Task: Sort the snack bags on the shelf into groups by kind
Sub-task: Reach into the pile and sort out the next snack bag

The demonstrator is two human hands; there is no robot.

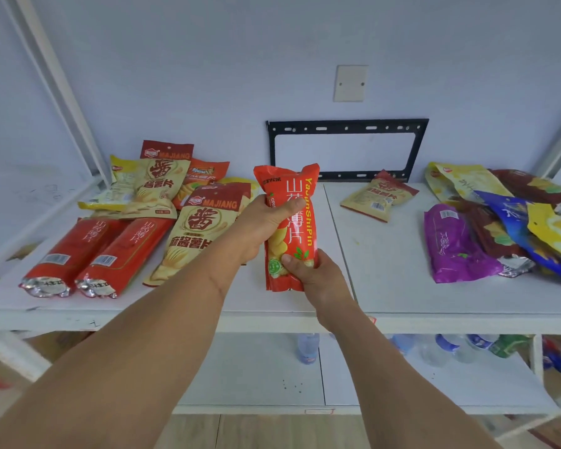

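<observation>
- Both hands are holding one long red snack bag (289,222) upright above the white shelf (386,254), in front of the black wall bracket (347,150).
- The left hand (263,222) is gripping the upper half of this bag, its fingers curled round the back and the thumb lying across the front.
- The right hand (308,270) is gripping the lower end of the bag, thumb pressing on the front and the fingers wrapping behind it.
- To the left of the held bag, two more long red bags (91,254) are lying side by side on the shelf, their silver ends pointing toward the shelf's front edge.
- Just beside those, between them and the held bag, a beige MAJIANG chip bag (198,234) is lying flat, with a second one (162,179) farther back among yellow and orange bags in a loose heap.
- To the right of the held bag, a small beige chip bag (379,196) is lying alone below the bracket's right end.
- Farther right of the held bag, a purple bag (454,251) is resting at the near edge of a mixed pile of blue, yellow and dark red bags (512,215).
- Below the held bag, plastic bottles (441,348) are showing on the lower shelf.
</observation>
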